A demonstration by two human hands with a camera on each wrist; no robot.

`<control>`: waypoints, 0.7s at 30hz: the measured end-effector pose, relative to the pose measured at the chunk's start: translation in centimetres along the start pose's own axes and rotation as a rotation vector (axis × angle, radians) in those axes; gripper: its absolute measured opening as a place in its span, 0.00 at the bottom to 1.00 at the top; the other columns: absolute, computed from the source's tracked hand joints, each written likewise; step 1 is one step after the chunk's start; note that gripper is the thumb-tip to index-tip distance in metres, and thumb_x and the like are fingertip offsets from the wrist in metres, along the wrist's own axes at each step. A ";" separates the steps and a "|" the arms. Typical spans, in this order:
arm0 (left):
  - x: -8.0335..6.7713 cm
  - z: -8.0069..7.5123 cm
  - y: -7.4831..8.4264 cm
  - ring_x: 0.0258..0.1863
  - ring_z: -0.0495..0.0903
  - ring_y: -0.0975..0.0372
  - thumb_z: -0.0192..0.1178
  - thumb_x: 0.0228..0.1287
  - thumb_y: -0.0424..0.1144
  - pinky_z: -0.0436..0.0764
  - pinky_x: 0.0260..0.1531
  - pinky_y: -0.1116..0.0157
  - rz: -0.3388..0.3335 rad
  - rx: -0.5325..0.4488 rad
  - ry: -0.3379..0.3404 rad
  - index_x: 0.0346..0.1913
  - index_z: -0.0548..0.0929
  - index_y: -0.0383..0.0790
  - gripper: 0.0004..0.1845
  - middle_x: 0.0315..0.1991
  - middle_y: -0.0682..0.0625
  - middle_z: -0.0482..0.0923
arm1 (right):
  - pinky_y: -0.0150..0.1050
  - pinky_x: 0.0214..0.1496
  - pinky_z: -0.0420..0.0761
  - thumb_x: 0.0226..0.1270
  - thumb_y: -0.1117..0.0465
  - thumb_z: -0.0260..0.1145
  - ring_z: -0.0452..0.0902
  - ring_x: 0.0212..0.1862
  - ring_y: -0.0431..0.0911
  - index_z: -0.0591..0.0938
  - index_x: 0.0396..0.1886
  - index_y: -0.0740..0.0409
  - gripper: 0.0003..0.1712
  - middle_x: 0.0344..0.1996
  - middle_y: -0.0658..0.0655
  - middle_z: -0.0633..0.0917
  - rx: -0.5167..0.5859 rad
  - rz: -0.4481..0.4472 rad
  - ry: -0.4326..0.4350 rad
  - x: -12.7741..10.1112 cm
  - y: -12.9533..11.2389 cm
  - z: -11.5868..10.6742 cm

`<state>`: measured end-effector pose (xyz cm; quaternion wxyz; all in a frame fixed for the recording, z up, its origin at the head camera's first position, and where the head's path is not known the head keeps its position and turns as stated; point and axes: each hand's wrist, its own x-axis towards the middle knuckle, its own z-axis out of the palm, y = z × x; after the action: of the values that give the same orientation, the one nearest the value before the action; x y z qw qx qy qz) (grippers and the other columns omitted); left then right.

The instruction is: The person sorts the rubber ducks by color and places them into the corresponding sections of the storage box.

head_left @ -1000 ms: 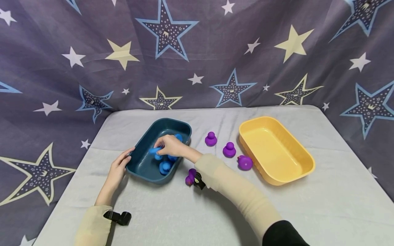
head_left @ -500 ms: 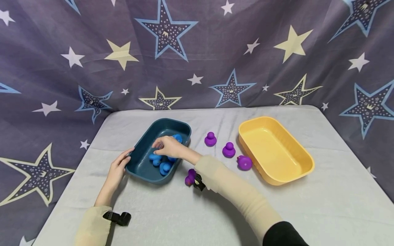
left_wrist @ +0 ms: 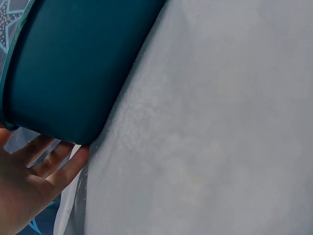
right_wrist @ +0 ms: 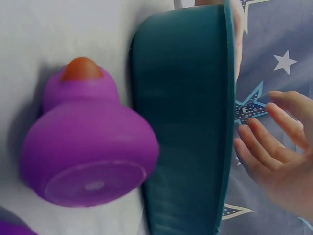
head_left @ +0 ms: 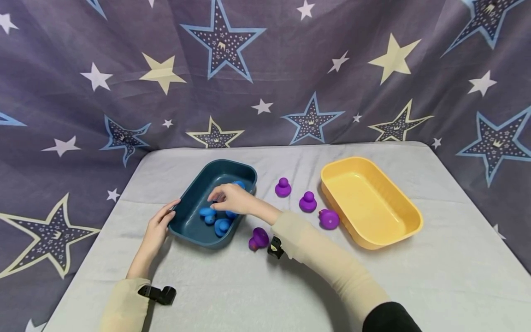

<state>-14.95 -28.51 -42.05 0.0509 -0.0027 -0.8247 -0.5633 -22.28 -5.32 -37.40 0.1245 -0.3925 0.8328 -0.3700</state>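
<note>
A dark teal plastic tub (head_left: 195, 230) stands on the left of the table, several blue rubber ducks (head_left: 222, 226) inside it. My left hand (head_left: 156, 228) touches the tub's left end from outside; the left wrist view shows its fingers (left_wrist: 56, 164) spread, nearly straight, against the wall. Over the tub hovers my right hand (head_left: 233, 199), its fingers loosely bent and holding nothing, as the right wrist view confirms. Part of the blue ducks is hidden beneath it. A purple rubber duck (head_left: 259, 239) with an orange beak (right_wrist: 82, 69) lies tipped over near my right wrist.
A yellow tub (head_left: 369, 203) with nothing in it stands on the right. Between the tubs are more purple ducks: one at the back (head_left: 283, 187), one nearer (head_left: 308, 202), and one beside the yellow wall (head_left: 329, 219). A star-patterned cloth (head_left: 265, 69) hangs behind.
My right hand has let go of a blue duck, which now lies among the others in the teal tub. The hand then drew slightly right. My left hand stayed put.
</note>
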 end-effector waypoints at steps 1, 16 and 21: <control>0.0 0.0 0.0 0.08 0.52 0.73 0.42 0.68 0.35 0.61 0.10 0.69 0.002 0.001 0.001 0.60 0.64 0.29 0.20 0.41 0.49 0.66 | 0.24 0.41 0.71 0.59 0.61 0.61 0.76 0.42 0.43 0.79 0.43 0.60 0.13 0.42 0.54 0.81 -0.003 -0.004 0.000 -0.1 0.0 -0.1; 0.0 0.0 0.2 0.07 0.52 0.72 0.42 0.68 0.35 0.60 0.10 0.71 -0.004 0.014 0.006 0.60 0.65 0.30 0.20 0.41 0.48 0.66 | 0.24 0.41 0.72 0.58 0.63 0.62 0.76 0.39 0.42 0.80 0.42 0.60 0.12 0.40 0.55 0.80 0.060 -0.048 0.048 -2.7 -0.2 -1.5; 0.0 0.0 0.1 0.07 0.53 0.72 0.43 0.68 0.35 0.60 0.09 0.71 0.002 0.015 0.010 0.59 0.65 0.29 0.20 0.38 0.51 0.67 | 0.24 0.40 0.73 0.57 0.66 0.61 0.77 0.39 0.43 0.80 0.41 0.62 0.11 0.39 0.55 0.80 0.101 -0.051 0.074 -3.8 0.0 -2.0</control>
<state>-14.95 -28.43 -41.98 0.0555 -0.0002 -0.8286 -0.5571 -20.79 -1.48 -36.32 0.1040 -0.3929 0.8068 -0.4288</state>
